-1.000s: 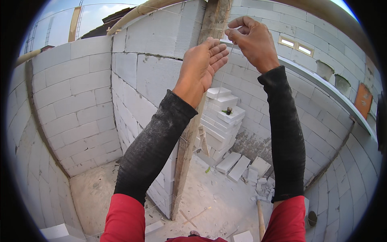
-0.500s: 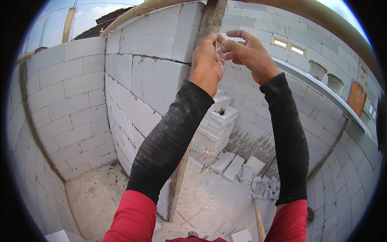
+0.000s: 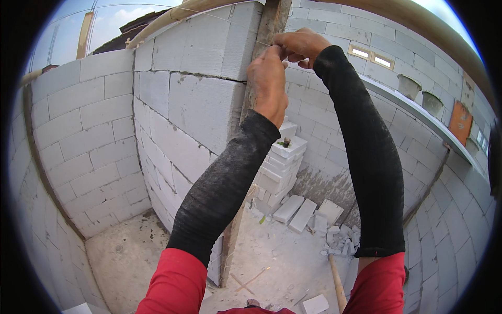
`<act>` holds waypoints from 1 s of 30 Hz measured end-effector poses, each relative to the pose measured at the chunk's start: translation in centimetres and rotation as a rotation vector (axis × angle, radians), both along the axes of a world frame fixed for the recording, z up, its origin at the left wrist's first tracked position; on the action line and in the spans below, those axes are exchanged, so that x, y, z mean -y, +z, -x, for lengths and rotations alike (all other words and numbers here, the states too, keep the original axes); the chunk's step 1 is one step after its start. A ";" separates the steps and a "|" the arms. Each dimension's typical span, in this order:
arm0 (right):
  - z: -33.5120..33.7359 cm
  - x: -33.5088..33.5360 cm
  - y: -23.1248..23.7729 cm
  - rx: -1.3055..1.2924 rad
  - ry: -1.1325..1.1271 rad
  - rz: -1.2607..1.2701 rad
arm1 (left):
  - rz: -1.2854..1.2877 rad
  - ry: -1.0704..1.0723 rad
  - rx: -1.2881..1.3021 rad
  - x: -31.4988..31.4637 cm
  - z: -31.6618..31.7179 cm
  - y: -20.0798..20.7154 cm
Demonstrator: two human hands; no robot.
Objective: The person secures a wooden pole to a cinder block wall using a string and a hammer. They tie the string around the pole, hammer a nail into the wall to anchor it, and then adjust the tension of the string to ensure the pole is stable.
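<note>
Both my hands are raised in front of an upright wooden post [image 3: 274, 20] at the end of a white block wall [image 3: 204, 104]. My left hand [image 3: 267, 81] lies against the post, its thumb and fingertips pressed together around a thin string [image 3: 263, 43]. From the upper left this string runs across the wall face to the post. My right hand [image 3: 303, 44] meets the left fingertips, its fingers bent and pinched at the same spot. What exactly sits between the right fingers is hidden, though the string leads into them. Black sleeves cover both forearms.
A round pole [image 3: 418, 31] crosses overhead. Stacked white blocks [image 3: 282, 167] bear a small dark cup [image 3: 285, 142]. Loose blocks [image 3: 303, 217] and rubble [image 3: 342, 238] lie on the floor below. Two buckets [image 3: 409, 88] stand on a ledge at the right. Another pole [image 3: 337, 282] leans low down.
My right hand has moved left and slightly up, closing in on the left fingertips. The loose string strands that hung between my hands no longer show. My left hand stays at the post.
</note>
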State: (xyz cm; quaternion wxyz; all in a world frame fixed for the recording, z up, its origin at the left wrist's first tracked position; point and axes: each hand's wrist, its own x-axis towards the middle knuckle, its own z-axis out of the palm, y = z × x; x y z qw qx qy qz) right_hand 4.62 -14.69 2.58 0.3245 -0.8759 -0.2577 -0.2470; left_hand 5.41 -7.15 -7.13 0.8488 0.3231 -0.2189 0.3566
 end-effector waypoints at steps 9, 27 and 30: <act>-2.4 1.0 -0.7 0.068 0.154 -0.156 | 0.006 -0.087 -0.128 -0.7 2.0 0.3; -0.4 -0.3 -3.9 -0.185 0.465 -0.667 | -0.573 0.530 -0.155 -9.9 3.4 1.9; -0.8 -1.1 -4.4 -0.284 0.555 -0.772 | -0.509 0.369 -0.130 -9.4 3.5 2.6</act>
